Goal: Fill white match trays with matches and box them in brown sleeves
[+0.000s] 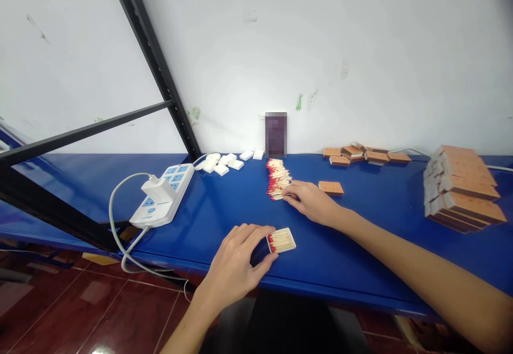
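My left hand (240, 260) grips the left end of a white matchbox tray (294, 246) between thumb and fingers, near the table's front edge. Inside the tray lie several matches (284, 240), their red heads towards my left hand. Farther back, my right hand (310, 200) has its thumb and fingers pinched together at the near right side of a loose pile of matches (278, 178). What sits between those fingertips is too small to make out. Just beyond my right hand lies an orange matchbox (331, 188).
White trays (221, 169) lie scattered at the back left beside a power strip (162, 196) with a plugged-in adapter and cable. Orange matchboxes (377, 156) lie along the wall. A tall stack of matchboxes (465, 188) stands right. A black metal frame (156, 55) rises left.
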The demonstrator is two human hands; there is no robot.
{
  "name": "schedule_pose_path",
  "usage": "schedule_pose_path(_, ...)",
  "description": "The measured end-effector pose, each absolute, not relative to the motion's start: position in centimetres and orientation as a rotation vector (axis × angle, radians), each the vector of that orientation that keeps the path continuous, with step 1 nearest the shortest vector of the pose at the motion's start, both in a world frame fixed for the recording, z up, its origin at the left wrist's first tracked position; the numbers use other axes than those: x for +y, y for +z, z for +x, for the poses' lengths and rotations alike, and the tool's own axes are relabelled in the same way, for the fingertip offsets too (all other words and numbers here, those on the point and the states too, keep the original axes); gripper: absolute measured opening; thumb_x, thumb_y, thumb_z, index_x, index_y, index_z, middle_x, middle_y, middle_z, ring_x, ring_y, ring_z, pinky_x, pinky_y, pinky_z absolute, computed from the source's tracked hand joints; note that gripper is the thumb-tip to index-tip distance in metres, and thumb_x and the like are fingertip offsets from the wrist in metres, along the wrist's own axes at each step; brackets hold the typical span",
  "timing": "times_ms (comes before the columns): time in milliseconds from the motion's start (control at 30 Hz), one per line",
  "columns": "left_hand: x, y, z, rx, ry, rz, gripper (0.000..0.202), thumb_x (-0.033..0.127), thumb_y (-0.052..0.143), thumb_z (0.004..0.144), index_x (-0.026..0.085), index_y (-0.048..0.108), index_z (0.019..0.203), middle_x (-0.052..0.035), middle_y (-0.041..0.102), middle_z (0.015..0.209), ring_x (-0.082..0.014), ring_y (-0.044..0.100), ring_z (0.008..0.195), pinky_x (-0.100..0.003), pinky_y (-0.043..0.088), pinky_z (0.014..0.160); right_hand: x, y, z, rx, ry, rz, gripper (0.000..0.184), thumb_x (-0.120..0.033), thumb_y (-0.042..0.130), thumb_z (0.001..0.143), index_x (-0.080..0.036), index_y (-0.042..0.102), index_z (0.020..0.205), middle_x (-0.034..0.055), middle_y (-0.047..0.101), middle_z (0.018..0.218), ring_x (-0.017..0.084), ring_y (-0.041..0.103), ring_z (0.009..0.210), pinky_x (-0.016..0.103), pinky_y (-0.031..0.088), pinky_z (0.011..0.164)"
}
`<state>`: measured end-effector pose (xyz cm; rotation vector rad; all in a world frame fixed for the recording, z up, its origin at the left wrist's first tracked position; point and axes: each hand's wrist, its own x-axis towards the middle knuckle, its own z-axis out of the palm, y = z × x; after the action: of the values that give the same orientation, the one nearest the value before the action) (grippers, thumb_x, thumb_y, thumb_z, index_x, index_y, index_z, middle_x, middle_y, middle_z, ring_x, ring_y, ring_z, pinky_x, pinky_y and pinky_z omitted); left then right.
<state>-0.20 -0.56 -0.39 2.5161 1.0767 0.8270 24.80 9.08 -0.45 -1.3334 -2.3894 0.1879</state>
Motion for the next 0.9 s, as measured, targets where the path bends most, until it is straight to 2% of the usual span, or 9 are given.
schedule_pose_path(333,-0.6,-0.1,-0.1,1.082,0.784,2.503,0.033,0.024,0.065,0.095,0.027,0.054,0.126,-0.0012,0.067,0.118,-0.023,0.06,0.101,-0.039,0.045,0.09,7.6,-0.1,24.6,-2.381,0.24,-1.303,0.014,-0.02,0.054,0.095,-0.018,0.068,0.091,0.0043,0.064,0.087,0.017,0.059,0.08,0.028,0.041,0.07)
schedule_pose_path(533,-0.5,-0.3,-0.2,1.116,0.783,2.512,0.038,0.026,0.066,0.094,0.028,0.052,0.13,-0.0022,0.067,0.116,-0.0234,0.06,0.099,-0.04,0.046,0.09,7.2,-0.3,24.8,-2.4,0.195,-1.218,0.018,-0.019,0.054,0.093,-0.019,0.069,0.104,0.0054,0.066,0.096,0.017,0.061,0.082,0.028,0.043,0.072)
schedule_pose_path(900,-0.7,-0.3,-0.2,1.148,0.788,2.522,0.043,0.028,0.065,0.095,0.027,0.049,0.135,-0.0051,0.066,0.114,-0.0243,0.062,0.097,-0.04,0.049,0.088,7.1,-0.1,24.9,-2.441,0.198,-1.183,0.022,-0.021,0.051,0.096,-0.02,0.073,0.098,0.0059,0.066,0.093,0.017,0.062,0.08,0.028,0.045,0.072)
